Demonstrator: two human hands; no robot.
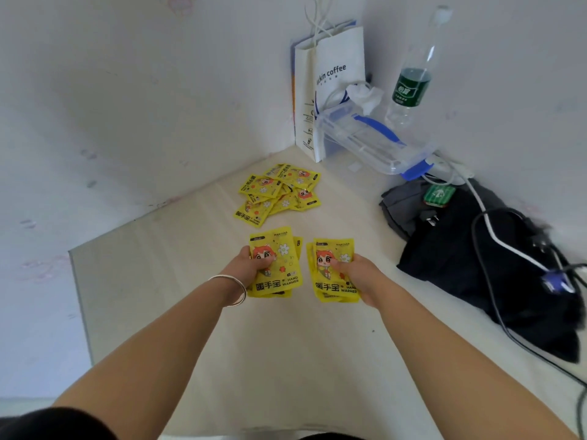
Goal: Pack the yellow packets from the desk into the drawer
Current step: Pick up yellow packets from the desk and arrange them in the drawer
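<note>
My left hand (251, 268) grips a small stack of yellow hand-warmer packets (279, 249) over the middle of the pale desk (178, 249). My right hand (362, 274) holds a second stack of yellow packets (330, 287) just to the right of the first. Both stacks face up, with a cartoon figure and a flower printed on them. Farther back on the desk lies a loose pile of several more yellow packets (279, 190). No drawer is in view.
A white paper coffee bag (330, 90) stands in the back corner, beside a clear plastic box with blue clips (374, 138) and a water bottle (413, 81). Dark clothing (470, 249) with cables (508, 249) and a green item (440, 195) covers the right side. Walls close in behind.
</note>
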